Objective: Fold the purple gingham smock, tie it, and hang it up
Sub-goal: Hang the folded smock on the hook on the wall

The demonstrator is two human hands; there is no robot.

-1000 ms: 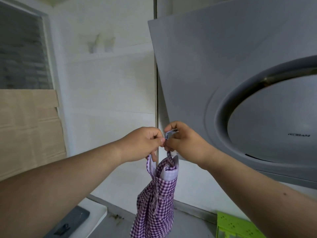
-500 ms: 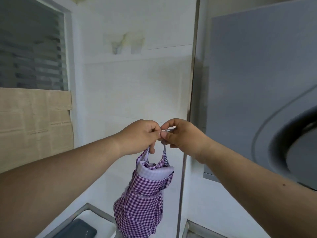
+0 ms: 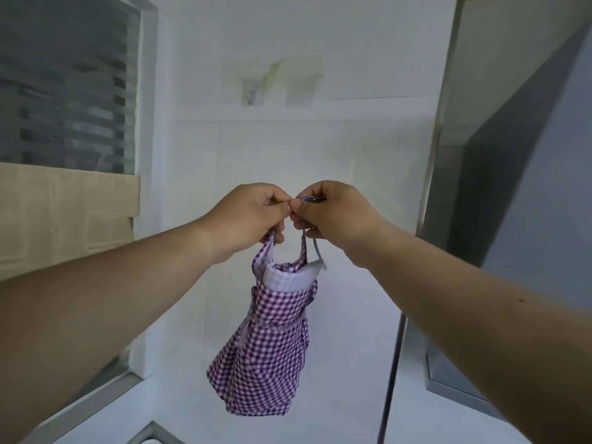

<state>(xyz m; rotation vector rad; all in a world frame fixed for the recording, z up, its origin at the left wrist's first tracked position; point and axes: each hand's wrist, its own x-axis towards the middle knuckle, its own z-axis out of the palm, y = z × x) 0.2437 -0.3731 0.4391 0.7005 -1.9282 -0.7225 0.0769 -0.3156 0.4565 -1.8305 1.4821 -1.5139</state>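
Both hands are raised in front of a white tiled wall (image 3: 352, 174) and are pinched shut on the loop strap (image 3: 304, 238) of the purple gingham smock (image 3: 269, 341). The left hand (image 3: 253, 216) and the right hand (image 3: 336, 216) meet thumb to thumb, so that the two grips touch at the top of the strap. The smock is seen as a folded, tied bundle hanging freely below the hands, with a pale band (image 3: 288, 278) turned over at its upper edge and a tie drawn across its middle. Its lower edge is suspended in clear air, apart from the wall behind and from the ledge below.

An adhesive hook (image 3: 251, 92) is fixed on the wall above the hands, well apart from them, with a second pale patch (image 3: 299, 91) just beside it. Open wall is shown between the hands and the hook.

To the left, the space is bounded by a window frame (image 3: 145, 91), with a beige panel (image 3: 64, 213) covering the lower part of the window. To the right, a vertical metal trim (image 3: 432, 155) marks the wall's edge, and a grey slanted hood panel (image 3: 528, 155) stands beyond it. The hands and bundle are held between these two edges, nearer the middle of the wall.
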